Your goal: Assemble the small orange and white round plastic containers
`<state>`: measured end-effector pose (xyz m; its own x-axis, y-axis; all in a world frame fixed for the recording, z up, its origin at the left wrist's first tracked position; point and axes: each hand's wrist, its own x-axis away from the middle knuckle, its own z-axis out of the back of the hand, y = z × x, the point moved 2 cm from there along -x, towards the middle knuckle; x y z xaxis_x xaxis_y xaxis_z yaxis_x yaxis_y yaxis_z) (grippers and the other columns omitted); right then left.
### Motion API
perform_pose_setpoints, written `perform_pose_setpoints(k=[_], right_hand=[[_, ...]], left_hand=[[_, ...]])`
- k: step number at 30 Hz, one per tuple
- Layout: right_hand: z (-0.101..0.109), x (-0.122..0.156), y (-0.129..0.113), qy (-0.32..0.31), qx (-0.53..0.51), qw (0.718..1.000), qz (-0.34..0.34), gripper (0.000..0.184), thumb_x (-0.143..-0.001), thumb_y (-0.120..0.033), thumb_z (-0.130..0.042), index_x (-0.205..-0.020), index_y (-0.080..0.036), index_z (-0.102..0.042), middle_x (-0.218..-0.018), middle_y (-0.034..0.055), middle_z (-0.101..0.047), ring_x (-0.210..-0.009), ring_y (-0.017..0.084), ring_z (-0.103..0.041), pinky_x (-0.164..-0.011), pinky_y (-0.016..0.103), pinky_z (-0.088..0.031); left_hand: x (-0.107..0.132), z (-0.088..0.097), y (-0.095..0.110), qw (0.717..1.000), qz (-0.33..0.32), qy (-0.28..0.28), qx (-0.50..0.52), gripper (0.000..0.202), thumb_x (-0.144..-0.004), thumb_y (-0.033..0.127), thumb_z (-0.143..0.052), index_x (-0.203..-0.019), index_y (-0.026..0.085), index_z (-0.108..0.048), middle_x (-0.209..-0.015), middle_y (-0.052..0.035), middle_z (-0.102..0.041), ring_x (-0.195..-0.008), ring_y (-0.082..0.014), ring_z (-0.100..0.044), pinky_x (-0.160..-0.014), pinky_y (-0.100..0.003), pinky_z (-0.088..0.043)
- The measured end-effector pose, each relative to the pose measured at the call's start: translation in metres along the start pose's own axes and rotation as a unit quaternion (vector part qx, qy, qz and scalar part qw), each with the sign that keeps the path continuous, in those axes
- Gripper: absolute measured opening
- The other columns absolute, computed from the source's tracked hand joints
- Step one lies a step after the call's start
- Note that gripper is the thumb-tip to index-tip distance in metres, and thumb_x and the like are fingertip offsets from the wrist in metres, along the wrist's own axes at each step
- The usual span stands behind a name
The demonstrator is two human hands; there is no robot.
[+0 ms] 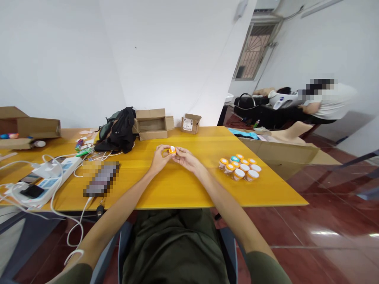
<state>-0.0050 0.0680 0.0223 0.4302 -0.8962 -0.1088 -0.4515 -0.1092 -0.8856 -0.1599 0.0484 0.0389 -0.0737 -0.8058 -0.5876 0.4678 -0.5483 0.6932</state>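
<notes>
Over the middle of the yellow table, both hands meet at a small orange-and-white jar (172,150). My left hand (160,157) is closed on its left side, and my right hand (186,158) pinches it from the right. White shows at its top and orange around it; my fingers cover most of the rest. To the right stands a close group of small clear jars (239,167) with orange, white and teal lids.
Cardboard boxes (151,122) and a black bag (117,130) stand along the back. On the left lie a power strip (56,179) with white cables and a phone (102,178). A large carton (275,154) stands beyond the table's right edge; a person (328,100) sits farther off.
</notes>
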Motion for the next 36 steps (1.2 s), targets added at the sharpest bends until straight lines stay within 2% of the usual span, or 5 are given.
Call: perform_pose_setpoints(k=[9,13,21,25,36], right_hand=[[0.001,-0.003,0.002,0.035,0.056,0.998,0.016,0.046,-0.058,-0.049,-0.091,-0.083,-0.023,-0.062,-0.087,-0.0001,-0.073,-0.071,0.012,-0.067,-0.067,0.025,-0.056],[0.0,-0.003,0.002,0.038,0.061,0.997,0.032,0.05,-0.055,-0.054,-0.091,-0.083,-0.022,-0.065,-0.086,-0.0002,-0.073,-0.072,0.012,-0.067,-0.071,0.026,-0.057],[0.002,-0.006,0.005,0.051,0.074,0.994,0.058,0.045,-0.056,-0.051,-0.09,-0.084,-0.023,-0.068,-0.088,0.0008,-0.074,-0.078,0.015,-0.069,-0.078,0.03,-0.059],[0.002,-0.005,0.005,0.058,0.094,0.992,0.063,0.049,-0.055,-0.057,-0.088,-0.084,-0.023,-0.069,-0.088,0.0017,-0.074,-0.081,0.017,-0.069,-0.079,0.031,-0.058],[-0.005,0.0,-0.003,0.058,0.146,0.987,0.032,0.056,-0.063,-0.076,-0.074,-0.073,-0.021,-0.064,-0.063,0.0006,-0.067,-0.053,0.012,-0.059,-0.052,0.024,-0.049]], left_hand=[[0.0,0.007,0.011,0.999,-0.038,-0.039,-0.005,0.029,-0.082,0.04,-0.071,-0.107,0.025,-0.068,-0.105,-0.0049,-0.072,-0.103,-0.0236,-0.063,-0.095,-0.041,-0.049],[-0.001,0.008,0.012,0.998,-0.048,-0.029,-0.012,0.02,-0.082,0.037,-0.07,-0.097,0.024,-0.07,-0.099,-0.0047,-0.072,-0.098,-0.0226,-0.064,-0.092,-0.039,-0.05],[-0.002,0.008,0.008,1.0,-0.024,-0.01,-0.014,0.021,-0.081,0.038,-0.071,-0.096,0.024,-0.071,-0.095,-0.0037,-0.072,-0.089,-0.0208,-0.065,-0.081,-0.035,-0.052],[-0.002,0.007,0.007,1.0,-0.025,-0.011,-0.003,0.02,-0.08,0.037,-0.072,-0.096,0.024,-0.071,-0.093,-0.0031,-0.071,-0.087,-0.0199,-0.065,-0.079,-0.034,-0.052],[-0.002,0.004,0.007,0.998,-0.038,-0.042,0.016,0.021,-0.079,0.031,-0.073,-0.099,0.024,-0.072,-0.093,-0.0034,-0.07,-0.086,-0.0189,-0.064,-0.077,-0.032,-0.052]])
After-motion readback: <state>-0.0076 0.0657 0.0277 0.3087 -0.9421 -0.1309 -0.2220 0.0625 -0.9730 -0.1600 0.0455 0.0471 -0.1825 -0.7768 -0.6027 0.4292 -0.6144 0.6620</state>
